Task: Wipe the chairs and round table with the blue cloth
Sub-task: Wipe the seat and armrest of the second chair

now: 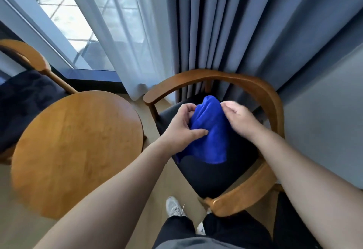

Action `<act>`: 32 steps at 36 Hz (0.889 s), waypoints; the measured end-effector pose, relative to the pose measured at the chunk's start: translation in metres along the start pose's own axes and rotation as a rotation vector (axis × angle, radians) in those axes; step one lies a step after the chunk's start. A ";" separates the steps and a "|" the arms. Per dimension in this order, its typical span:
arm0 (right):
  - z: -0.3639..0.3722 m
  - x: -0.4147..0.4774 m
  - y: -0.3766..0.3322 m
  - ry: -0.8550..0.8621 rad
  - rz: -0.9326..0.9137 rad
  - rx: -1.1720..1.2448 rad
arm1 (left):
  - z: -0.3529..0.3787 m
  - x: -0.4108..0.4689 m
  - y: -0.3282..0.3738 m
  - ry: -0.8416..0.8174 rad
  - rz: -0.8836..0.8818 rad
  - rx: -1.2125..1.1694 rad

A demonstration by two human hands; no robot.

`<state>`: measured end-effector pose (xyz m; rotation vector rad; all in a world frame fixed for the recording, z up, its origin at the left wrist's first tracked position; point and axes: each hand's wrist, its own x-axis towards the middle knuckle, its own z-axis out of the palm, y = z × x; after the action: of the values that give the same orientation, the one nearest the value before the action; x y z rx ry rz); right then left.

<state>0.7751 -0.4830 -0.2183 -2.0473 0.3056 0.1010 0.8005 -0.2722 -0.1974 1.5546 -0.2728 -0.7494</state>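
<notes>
The person holds the blue cloth [208, 131] with both hands above the dark seat of the wooden armchair [261, 91], and the cloth hangs down in loose folds. The left hand [182, 125] grips the left side of the cloth, with its fingers curled into the fabric and the thumb lying on the front. The right hand [239, 119] is a little blurred, but it seems to pinch the upper right edge with bent fingers. The round table [78, 146] stands just to the left of the armchair. The second chair [29, 56] is further left of the armchair, beyond the table. Behind the armchair hangs the grey curtain [225, 23], which touches its backrest.
</notes>
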 end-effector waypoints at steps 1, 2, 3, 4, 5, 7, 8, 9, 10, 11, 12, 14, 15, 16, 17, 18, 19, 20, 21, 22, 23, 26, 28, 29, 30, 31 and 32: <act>0.004 -0.009 -0.002 -0.132 0.043 0.146 | -0.003 0.002 -0.001 0.023 -0.001 -0.032; 0.008 -0.014 -0.001 -0.239 0.068 0.254 | -0.006 0.005 -0.001 0.046 -0.008 -0.057; 0.011 -0.016 0.000 -0.326 0.073 0.298 | -0.009 0.009 -0.002 0.066 -0.019 -0.074; 0.014 -0.016 0.001 -0.369 0.063 0.256 | -0.010 0.013 -0.003 0.081 -0.032 -0.089; 0.018 -0.014 0.002 -0.378 0.054 0.210 | -0.011 0.017 -0.005 0.095 -0.043 -0.105; 0.027 -0.006 0.001 -0.335 0.082 0.132 | -0.011 0.026 -0.010 0.123 -0.061 -0.150; 0.031 -0.002 0.004 -0.306 0.090 0.116 | -0.011 0.030 -0.012 0.131 -0.069 -0.182; 0.035 0.003 0.007 -0.288 0.100 0.115 | -0.011 0.034 -0.015 0.138 -0.078 -0.210; 0.038 0.008 0.013 -0.286 0.110 0.120 | -0.012 0.038 -0.018 0.150 -0.091 -0.230; 0.041 0.012 0.018 -0.300 0.123 0.129 | -0.013 0.042 -0.022 0.168 -0.105 -0.244; 0.044 0.018 0.023 -0.322 0.130 0.140 | -0.015 0.046 -0.026 0.190 -0.119 -0.264; 0.050 0.034 0.035 -0.361 0.140 0.186 | -0.020 0.057 -0.038 0.230 -0.143 -0.286; 0.055 0.043 0.042 -0.368 0.146 0.233 | -0.022 0.062 -0.045 0.246 -0.161 -0.270; 0.060 0.052 0.050 -0.363 0.162 0.294 | -0.024 0.069 -0.051 0.266 -0.185 -0.225; 0.066 0.062 0.059 -0.352 0.187 0.349 | -0.027 0.077 -0.058 0.286 -0.207 -0.145; 0.071 0.072 0.069 -0.343 0.217 0.378 | -0.031 0.087 -0.063 0.302 -0.227 -0.040; 0.077 0.084 0.081 -0.339 0.249 0.386 | -0.036 0.098 -0.072 0.321 -0.246 0.063; 0.081 0.094 0.090 -0.324 0.273 0.378 | -0.041 0.107 -0.077 0.335 -0.256 0.147; 0.085 0.104 0.098 -0.308 0.292 0.360 | -0.047 0.114 -0.083 0.346 -0.263 0.205; 0.089 0.116 0.107 -0.298 0.309 0.334 | -0.054 0.122 -0.090 0.362 -0.274 0.244; 0.092 0.127 0.115 -0.288 0.325 0.310 | -0.063 0.129 -0.096 0.383 -0.283 0.290; 0.103 0.160 0.137 -0.250 0.363 0.292 | -0.094 0.142 -0.114 0.439 -0.264 0.502; 0.111 0.184 0.150 -0.209 0.379 0.286 | -0.115 0.152 -0.122 0.451 -0.214 0.688; 0.115 0.195 0.155 -0.188 0.386 0.283 | -0.125 0.157 -0.124 0.452 -0.175 0.781; 0.120 0.207 0.160 -0.170 0.396 0.281 | -0.134 0.162 -0.126 0.451 -0.134 0.867; 0.124 0.217 0.164 -0.153 0.403 0.276 | -0.144 0.168 -0.127 0.452 -0.097 0.941; 0.128 0.228 0.168 -0.137 0.405 0.272 | -0.154 0.174 -0.128 0.453 -0.064 1.011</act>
<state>0.9590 -0.4856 -0.4685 -1.6785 0.6107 0.4229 0.9916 -0.2331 -0.3772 2.6419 -0.2768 -0.2596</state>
